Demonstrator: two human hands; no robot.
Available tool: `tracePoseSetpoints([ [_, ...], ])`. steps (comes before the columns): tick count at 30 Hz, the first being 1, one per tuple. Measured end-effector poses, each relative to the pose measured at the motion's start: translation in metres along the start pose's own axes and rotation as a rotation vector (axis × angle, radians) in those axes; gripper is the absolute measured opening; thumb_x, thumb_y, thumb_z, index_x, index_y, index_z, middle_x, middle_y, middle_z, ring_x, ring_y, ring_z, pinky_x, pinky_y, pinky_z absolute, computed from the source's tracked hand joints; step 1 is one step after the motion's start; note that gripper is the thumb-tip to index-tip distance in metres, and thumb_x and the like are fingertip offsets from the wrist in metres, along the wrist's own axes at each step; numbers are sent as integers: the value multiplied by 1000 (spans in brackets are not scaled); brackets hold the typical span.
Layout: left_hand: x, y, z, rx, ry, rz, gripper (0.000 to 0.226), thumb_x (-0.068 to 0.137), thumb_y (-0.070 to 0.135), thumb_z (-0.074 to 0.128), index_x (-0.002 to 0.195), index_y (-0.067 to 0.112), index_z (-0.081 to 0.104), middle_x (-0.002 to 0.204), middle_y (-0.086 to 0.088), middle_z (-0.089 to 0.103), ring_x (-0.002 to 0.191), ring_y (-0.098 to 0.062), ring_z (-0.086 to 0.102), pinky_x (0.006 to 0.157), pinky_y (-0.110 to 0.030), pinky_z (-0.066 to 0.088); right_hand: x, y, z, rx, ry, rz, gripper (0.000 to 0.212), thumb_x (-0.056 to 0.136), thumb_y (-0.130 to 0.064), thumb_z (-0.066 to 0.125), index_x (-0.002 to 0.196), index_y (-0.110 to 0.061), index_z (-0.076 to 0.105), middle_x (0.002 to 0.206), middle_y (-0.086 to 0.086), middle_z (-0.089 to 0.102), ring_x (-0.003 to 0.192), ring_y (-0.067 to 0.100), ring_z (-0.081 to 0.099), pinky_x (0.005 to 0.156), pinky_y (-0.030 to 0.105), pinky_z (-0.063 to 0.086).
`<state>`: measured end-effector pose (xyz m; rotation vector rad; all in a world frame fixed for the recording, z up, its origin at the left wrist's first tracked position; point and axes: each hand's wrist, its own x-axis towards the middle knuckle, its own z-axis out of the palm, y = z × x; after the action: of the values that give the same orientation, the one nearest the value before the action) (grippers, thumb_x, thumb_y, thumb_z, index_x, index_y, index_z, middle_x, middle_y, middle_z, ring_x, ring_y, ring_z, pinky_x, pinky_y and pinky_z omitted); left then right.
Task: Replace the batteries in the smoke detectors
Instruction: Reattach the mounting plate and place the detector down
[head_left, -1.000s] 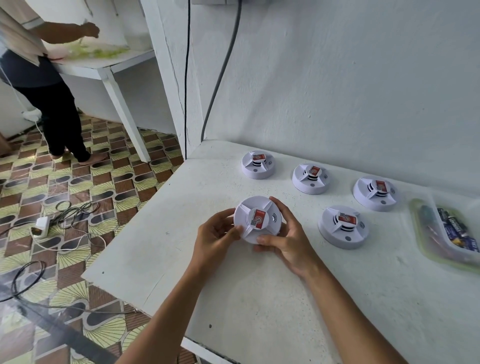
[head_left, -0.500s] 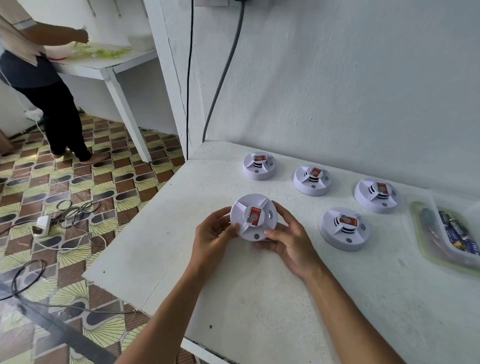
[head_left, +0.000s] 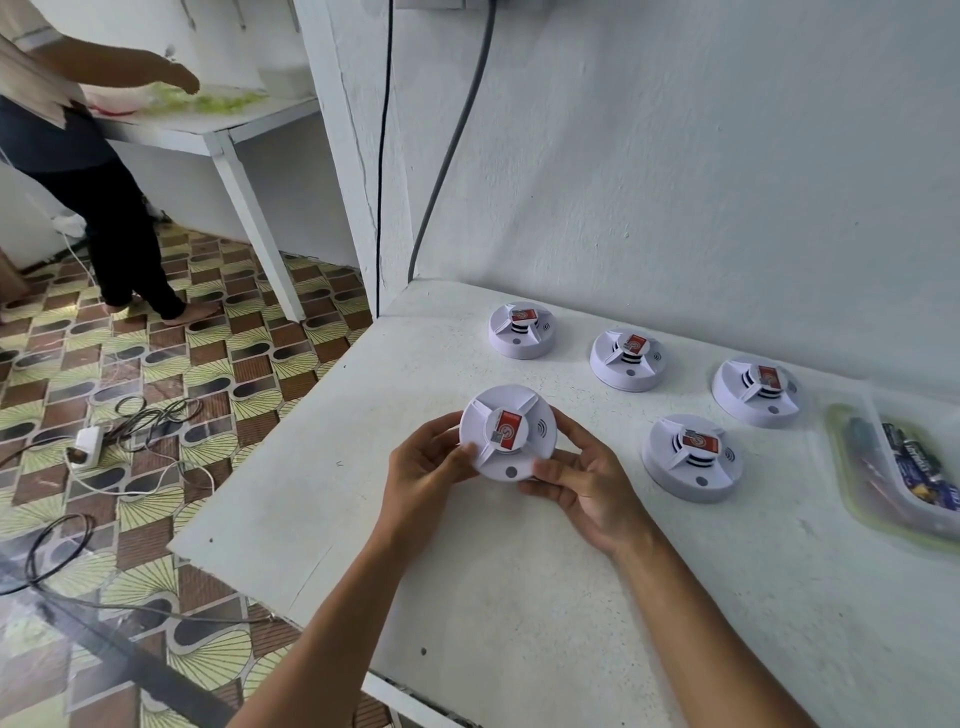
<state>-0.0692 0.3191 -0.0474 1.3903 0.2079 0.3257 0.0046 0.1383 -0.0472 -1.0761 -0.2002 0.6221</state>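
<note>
Between both hands: round white plastic smoke detector with red label (head_left: 508, 434), lifted off white table (head_left: 519, 597). Left hand (head_left: 423, 470) grips its left rim, right hand (head_left: 582, 480) its lower-right rim. Four more detectors right of grip.

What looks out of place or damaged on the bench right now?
Nothing stands out. Four smoke detectors sit flat and intact on the white table; the fifth is held in the left hand and right hand. Batteries stay in their container.
</note>
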Motion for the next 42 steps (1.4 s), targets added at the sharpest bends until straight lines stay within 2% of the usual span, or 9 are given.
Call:
tracePoseSetpoints([
  [7,0,1,0,7,5,10,39,85,14,68,122,4,62,109,-12,73,102,-30,69,82,-37,58,1,7,1,-129,44,-37,67,84,-1,65,142,-25,39,110,16,70,96,30,68,77,41,57],
  [11,-1,1,1,6,-12,13,40,83,11,71,121,2,62,110,-13,72,101,-31,69,83,-38,58,0,10,3,-273,55,-64,89,63,-20,84,139,-35,41,123,12,62,106,28,66,80,43,57],
  [14,-2,1,1,17,-23,13,36,85,6,70,119,2,62,109,-13,73,100,-32,69,83,-38,58,-1,12,3,-376,77,-120,89,58,-23,87,134,-41,45,127,2,60,113,25,61,88,47,55],
  [19,-2,2,3,15,-26,21,42,79,13,72,118,2,63,107,-14,73,98,-34,70,83,-42,58,-2,11,8,-357,96,-161,83,61,-10,84,131,-36,49,123,0,62,110,25,61,74,36,57],
  [24,-3,2,3,47,-21,26,46,76,21,77,118,6,64,106,-12,73,97,-33,70,83,-45,58,-1,12,9,-335,96,-176,79,62,-3,79,128,-37,51,121,4,62,105,26,61,65,33,55],
  [26,-3,3,3,60,-23,31,48,75,26,78,117,8,64,106,-12,73,96,-33,70,82,-45,59,0,12,9,-330,83,-178,77,64,-2,79,126,-39,52,120,4,62,102,25,61,64,32,54],
  [30,-2,1,2,77,-18,27,40,79,16,73,117,8,64,104,-11,74,96,-32,70,83,-47,58,-1,12,10,-329,74,-179,76,66,-3,78,125,-43,52,120,5,62,101,24,62,64,32,54],
  [38,-2,1,2,113,-21,34,39,79,17,73,116,10,65,105,-8,74,96,-28,71,83,-47,59,-1,13,10,-340,68,-185,76,68,-5,78,127,-43,48,124,2,59,107,26,61,66,32,55],
  [42,-2,0,2,90,-23,19,39,79,15,73,116,9,64,104,-10,74,97,-32,70,86,-50,57,-2,13,10,-331,65,-181,76,68,-3,77,126,-44,48,122,8,59,104,27,61,65,32,55],
])
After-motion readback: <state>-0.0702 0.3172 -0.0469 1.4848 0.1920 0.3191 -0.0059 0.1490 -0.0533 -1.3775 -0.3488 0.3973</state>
